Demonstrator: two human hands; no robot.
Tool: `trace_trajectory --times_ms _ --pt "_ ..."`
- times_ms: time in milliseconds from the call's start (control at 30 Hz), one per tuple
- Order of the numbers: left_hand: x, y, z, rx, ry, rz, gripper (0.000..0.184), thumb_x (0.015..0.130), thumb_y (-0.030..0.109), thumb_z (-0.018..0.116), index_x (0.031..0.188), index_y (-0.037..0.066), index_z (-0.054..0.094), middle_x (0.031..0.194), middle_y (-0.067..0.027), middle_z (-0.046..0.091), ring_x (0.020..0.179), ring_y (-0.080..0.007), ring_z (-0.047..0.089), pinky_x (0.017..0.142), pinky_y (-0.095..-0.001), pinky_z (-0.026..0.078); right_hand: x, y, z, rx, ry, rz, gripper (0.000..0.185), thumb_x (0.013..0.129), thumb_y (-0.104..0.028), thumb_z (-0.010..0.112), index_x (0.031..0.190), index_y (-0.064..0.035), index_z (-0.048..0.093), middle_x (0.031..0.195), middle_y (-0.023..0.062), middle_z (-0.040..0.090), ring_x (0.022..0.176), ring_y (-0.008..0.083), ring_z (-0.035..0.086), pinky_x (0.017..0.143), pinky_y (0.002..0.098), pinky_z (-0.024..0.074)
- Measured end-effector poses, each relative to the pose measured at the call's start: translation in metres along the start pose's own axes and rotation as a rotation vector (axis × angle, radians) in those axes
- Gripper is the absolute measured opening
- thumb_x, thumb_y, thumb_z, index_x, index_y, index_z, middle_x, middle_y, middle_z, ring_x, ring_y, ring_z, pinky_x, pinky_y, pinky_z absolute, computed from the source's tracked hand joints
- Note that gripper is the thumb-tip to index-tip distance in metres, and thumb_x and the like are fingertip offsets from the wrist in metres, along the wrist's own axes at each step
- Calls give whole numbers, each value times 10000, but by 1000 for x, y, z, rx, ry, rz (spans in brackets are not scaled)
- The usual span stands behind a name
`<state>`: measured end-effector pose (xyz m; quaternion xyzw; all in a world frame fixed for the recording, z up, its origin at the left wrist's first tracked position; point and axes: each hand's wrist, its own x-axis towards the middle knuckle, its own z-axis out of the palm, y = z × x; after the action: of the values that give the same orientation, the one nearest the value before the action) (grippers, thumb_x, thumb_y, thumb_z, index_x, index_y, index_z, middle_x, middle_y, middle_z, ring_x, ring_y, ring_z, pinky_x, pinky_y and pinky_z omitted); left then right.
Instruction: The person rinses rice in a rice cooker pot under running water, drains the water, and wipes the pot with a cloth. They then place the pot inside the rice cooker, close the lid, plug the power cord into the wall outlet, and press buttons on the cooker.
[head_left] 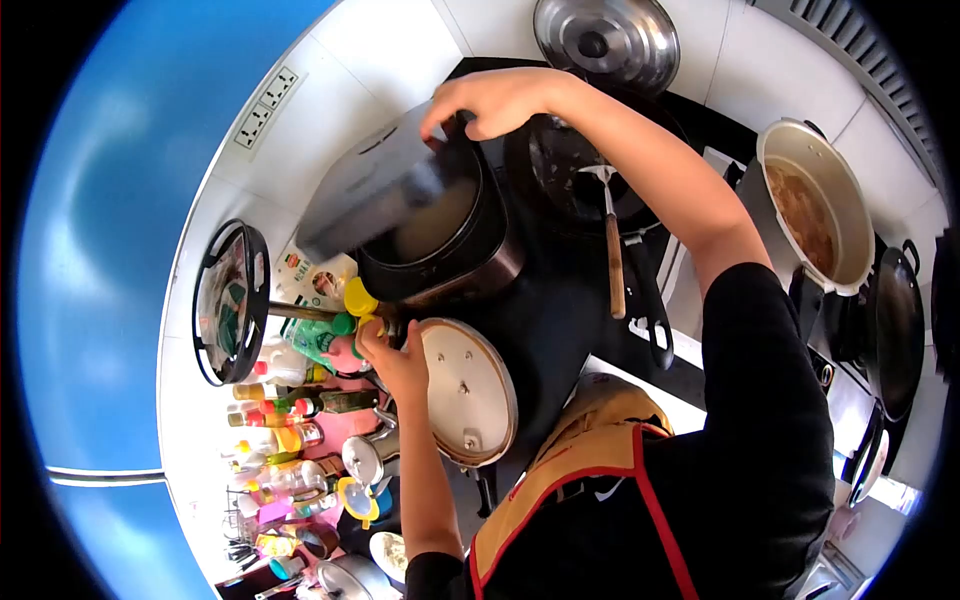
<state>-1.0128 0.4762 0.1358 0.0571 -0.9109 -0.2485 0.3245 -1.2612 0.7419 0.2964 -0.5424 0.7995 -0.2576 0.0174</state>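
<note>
My right hand [495,105] reaches across the stove and grips the far edge of a dark, motion-blurred lid [370,185]. The lid is tilted up over a dark rectangular cooker [450,285], probably a rice cooker, whose pale contents [435,225] show partly beneath it. My left hand [398,362] is beside the bottles, thumb and fingers apart. Close to its fingertips are a green cap [344,323] and a yellow cap [358,297]; whether it touches any bottle I cannot tell. A round pressure-cooker lid [468,395] lies inner side up just right of this hand.
A wok [560,175] holds a wooden-handled spatula [613,245]. A deep pot [770,165] with brown liquid stands at the right, near a black pan [898,330]. Several bottles [285,405] line the left wall. A metal lid [625,45] leans at the back.
</note>
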Motion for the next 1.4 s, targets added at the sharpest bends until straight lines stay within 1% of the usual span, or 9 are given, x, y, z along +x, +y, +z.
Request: trace_trajectory --times_ms 533,600,700,900,1100,1233,1300,1367,1400 --pt "-141 17 -127 -147 132 -429 249 787 37 583 1014 7 484 994 -118 482 881 -234 492 757 -304 426 59 -63 68 -635 -378 127 176 706 -152 524 792 -96 666 825 111 642 807 307 606 661 413 476" --pt "-158 25 -135 -146 219 -475 240 787 28 578 1009 9 489 991 -117 486 891 -228 496 756 -299 431 99 -56 91 -446 -70 -75 186 709 -143 521 831 -124 660 825 98 642 803 305 603 666 417 475" --pt "-187 38 -145 -192 331 -576 239 784 0 569 1010 10 493 987 -111 492 898 -204 511 749 -281 445 167 -70 135 -415 -7 -203 205 727 -125 502 865 -144 652 858 105 635 802 311 597 676 430 468" --pt "-240 68 -172 -196 535 -907 219 818 -27 527 1024 29 481 1002 -59 496 851 -127 545 712 -240 448 285 -36 265 -620 -740 -451 223 686 -87 572 892 -131 645 824 106 639 760 282 606 635 397 460" --pt "-287 95 -188 10 673 -1136 190 841 -4 482 1029 11 462 959 -77 503 816 -141 554 681 -243 444 294 -60 277 -824 -1072 -410 343 706 -108 574 1043 -150 621 991 88 626 869 286 595 709 397 470" --pt "-285 100 -183 -13 719 -1146 177 846 9 488 1022 15 467 955 -72 505 802 -129 548 655 -235 433 305 -48 271 -790 -1022 -439 297 761 -117 541 1048 -150 610 927 67 629 738 233 608 629 363 467" --pt "-282 98 -182 -32 713 -1133 175 848 13 491 1021 17 469 957 -69 506 796 -123 545 647 -232 428 297 -48 246 -287 -804 -54 304 793 -144 538 1093 -107 571 850 48 612 640 173 596 574 332 454" --pt "-279 93 -183 -29 674 -1137 175 849 17 498 1022 17 470 969 -63 508 785 -115 539 644 -228 425 287 -40 218 65 -563 2 251 817 -145 506 1053 -101 582 767 91 605 542 179 561 600 338 457" --pt "-281 87 -182 -38 663 -1130 177 849 18 505 1023 19 472 972 -59 512 780 -108 535 643 -226 423 293 -15 218 55 -310 -249 247 809 -167 536 1040 -89 582 763 88 603 566 181 565 607 328 457"
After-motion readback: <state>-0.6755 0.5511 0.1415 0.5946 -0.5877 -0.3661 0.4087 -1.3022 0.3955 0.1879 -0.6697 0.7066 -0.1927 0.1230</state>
